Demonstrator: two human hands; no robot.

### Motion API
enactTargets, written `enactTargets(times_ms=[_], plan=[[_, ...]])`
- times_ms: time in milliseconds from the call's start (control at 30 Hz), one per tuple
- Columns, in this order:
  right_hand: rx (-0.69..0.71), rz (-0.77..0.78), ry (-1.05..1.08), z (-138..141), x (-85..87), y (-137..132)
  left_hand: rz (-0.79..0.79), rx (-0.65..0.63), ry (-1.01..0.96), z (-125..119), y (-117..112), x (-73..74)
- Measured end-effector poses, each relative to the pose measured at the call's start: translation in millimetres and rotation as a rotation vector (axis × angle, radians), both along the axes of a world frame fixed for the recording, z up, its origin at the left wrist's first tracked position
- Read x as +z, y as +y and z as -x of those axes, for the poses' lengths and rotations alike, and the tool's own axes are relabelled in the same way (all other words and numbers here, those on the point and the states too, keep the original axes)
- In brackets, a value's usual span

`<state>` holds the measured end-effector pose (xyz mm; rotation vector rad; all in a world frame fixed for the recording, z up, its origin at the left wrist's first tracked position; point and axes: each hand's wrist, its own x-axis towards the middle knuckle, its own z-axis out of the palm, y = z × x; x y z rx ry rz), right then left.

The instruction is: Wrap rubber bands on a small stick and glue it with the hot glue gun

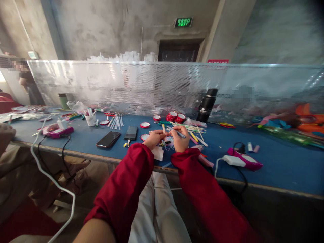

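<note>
My left hand (155, 137) pinches a short pale-yellow stick (163, 128) that points upward. Close beside it, my right hand (180, 139) is closed around a slim grey-blue pen-like tool (179, 133), its tip end near the left fingertips. Both hands are just above the blue table (283, 168). Under them lie small colourful strands (169, 147) and a white paper piece (158, 154). A red-rimmed round lid (144, 137) is partly hidden behind my left hand. Pale and yellow sticks (194, 136) lie scattered beyond my right hand.
A phone (108, 139) and a dark power bank (131, 133) lie to the left. Stacked red-rimmed lids (172, 116) and a black thermos (207, 105) stand behind. At right is a purple-and-white device (242, 160) with cables. A perforated metal screen (106, 84) borders the back. Another person's hand (7, 134) is far left.
</note>
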<state>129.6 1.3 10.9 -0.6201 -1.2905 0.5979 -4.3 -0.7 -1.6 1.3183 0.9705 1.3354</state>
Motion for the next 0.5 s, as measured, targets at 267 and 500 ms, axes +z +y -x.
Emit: enactTargets(times_ms=[267, 500], plan=[[-0.100, -0.083, -0.193, -1.7, -5.7, -4.8, 0.008, -0.012, -0.035, 0.9, 0.2, -0.1], [-0.238, -0.208, -0.309, -3.2, -9.3, 0.0, -0.046, 0.004, 0.005, 2.6, 5.4, -5.4]])
